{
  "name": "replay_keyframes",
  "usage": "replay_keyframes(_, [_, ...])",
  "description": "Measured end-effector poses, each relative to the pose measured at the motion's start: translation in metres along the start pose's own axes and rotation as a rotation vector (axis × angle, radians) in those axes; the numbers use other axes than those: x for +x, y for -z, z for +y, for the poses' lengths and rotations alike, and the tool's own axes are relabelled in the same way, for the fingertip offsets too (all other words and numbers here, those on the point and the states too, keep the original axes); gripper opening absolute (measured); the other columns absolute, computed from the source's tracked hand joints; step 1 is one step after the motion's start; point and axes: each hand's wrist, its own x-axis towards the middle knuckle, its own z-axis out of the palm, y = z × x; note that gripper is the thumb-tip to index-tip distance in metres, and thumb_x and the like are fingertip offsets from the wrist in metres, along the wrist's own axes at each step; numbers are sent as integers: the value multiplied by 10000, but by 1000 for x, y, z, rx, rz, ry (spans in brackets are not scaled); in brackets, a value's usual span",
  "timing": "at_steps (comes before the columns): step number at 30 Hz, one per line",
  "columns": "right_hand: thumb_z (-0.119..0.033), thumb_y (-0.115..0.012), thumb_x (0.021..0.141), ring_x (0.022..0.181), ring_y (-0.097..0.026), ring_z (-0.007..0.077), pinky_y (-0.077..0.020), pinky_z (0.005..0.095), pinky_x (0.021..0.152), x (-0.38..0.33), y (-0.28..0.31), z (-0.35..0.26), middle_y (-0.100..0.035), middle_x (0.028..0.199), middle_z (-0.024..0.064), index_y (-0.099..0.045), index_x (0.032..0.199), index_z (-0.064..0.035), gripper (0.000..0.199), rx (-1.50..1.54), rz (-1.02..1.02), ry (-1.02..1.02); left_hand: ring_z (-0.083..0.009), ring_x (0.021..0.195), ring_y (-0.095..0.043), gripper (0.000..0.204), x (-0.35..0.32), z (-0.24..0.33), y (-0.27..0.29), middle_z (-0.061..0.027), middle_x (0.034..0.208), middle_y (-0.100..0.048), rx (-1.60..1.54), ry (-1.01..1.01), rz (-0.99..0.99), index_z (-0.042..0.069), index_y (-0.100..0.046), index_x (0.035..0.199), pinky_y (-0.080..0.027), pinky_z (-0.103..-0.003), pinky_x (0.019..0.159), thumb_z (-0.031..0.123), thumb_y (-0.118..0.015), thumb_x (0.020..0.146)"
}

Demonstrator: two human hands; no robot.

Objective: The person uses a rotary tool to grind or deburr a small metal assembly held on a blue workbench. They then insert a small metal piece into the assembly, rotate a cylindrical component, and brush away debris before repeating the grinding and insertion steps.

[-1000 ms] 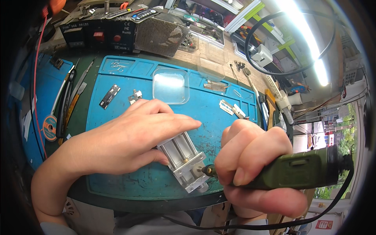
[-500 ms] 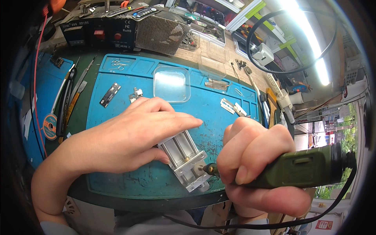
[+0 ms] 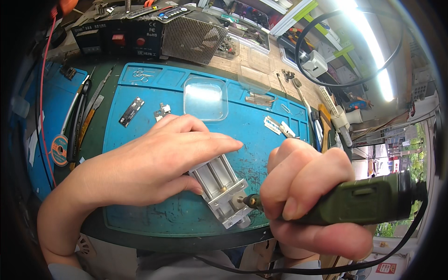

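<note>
My left hand (image 3: 163, 156) grips a silver metal vise (image 3: 219, 184) with two guide rods and a middle screw. Its thumb presses the near side, and the fingers reach over the far end, where they hide whatever is in the jaws. In my right hand (image 3: 305, 186) is a green rotary tool (image 3: 357, 198) with a black cable, its fingers wrapped round the front. The tool's brass-coloured collet (image 3: 252, 201) points left, and a small round bit (image 3: 239, 199) sits at or just over the vise's near end plate; contact cannot be made out.
The vise rests on a blue work mat (image 3: 154, 217). Beyond it are a clear plastic box (image 3: 205, 99), a dark circuit board (image 3: 131, 112), a small metal part (image 3: 162, 111) and razor blades (image 3: 280, 126). Knives and tweezers (image 3: 88, 116) lie left; brushes (image 3: 324, 122) lie right. A black machine (image 3: 116, 39) stands behind.
</note>
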Motion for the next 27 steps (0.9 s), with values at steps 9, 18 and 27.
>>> replay_keyframes(9, [155, -709, 673, 625, -562, 205, -314, 339, 542, 0, 2, -3, -553, 1006, 84, -515, 704, -150, 363, 6, 10, -35, -323, 1268, -576, 853, 2, 1, 1, -72, 1474, -656, 3, 9, -12, 73, -560, 1564, -411, -469, 1142, 187, -880, 782])
replay_keyframes(18, [-418, -620, 871, 596, -430, 132, -297, 288, 544, -4, 0, -1, -544, 784, 29, -528, 937, -123, 316, 80, 128, -48, -318, 1277, -578, 866, -2, 1, 1, -67, 1465, -664, -4, 10, -1, 85, -566, 1561, -409, -467, 1142, 140, -892, 761])
replay_keyframes(27, [-824, -420, 1017, 536, -343, 93, -308, 247, 509, 4, 26, 8, -511, 616, -2, -517, 1124, -128, 711, 33, 415, 68, -311, 1270, -579, 842, 4, 5, 4, -67, 1443, -672, -6, 9, -18, 110, -566, 1568, -400, -459, 1148, 121, -893, 793])
